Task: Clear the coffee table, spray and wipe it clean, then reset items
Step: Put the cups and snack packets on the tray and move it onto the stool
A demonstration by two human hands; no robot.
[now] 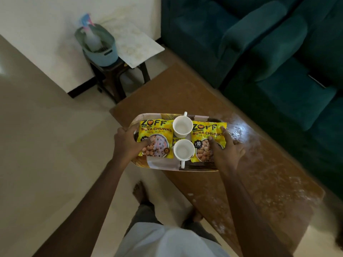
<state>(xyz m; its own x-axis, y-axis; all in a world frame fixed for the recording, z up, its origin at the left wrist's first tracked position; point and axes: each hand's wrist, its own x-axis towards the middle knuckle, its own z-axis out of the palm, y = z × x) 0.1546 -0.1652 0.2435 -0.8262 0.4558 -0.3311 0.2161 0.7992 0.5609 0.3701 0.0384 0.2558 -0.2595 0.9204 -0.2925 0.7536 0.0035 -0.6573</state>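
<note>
A patterned tray (163,165) is held over the near-left edge of the brown coffee table (263,164). On it lie two yellow soya chunk packets, a left packet (156,134) and a right packet (206,134), with two white cups between them, a far cup (182,126) and a near cup (183,150). My left hand (128,143) grips the tray's left end, thumb on the left packet. My right hand (226,149) grips the right end, thumb and a finger on the right packet. White specks and smears cover the table top.
A dark stool (115,78) by the wall carries a blue basket (104,51) with a spray bottle (91,38) and a white cloth (135,47). A teal sofa (278,52) runs along the table's far side. My bare feet stand on the tiled floor (46,145).
</note>
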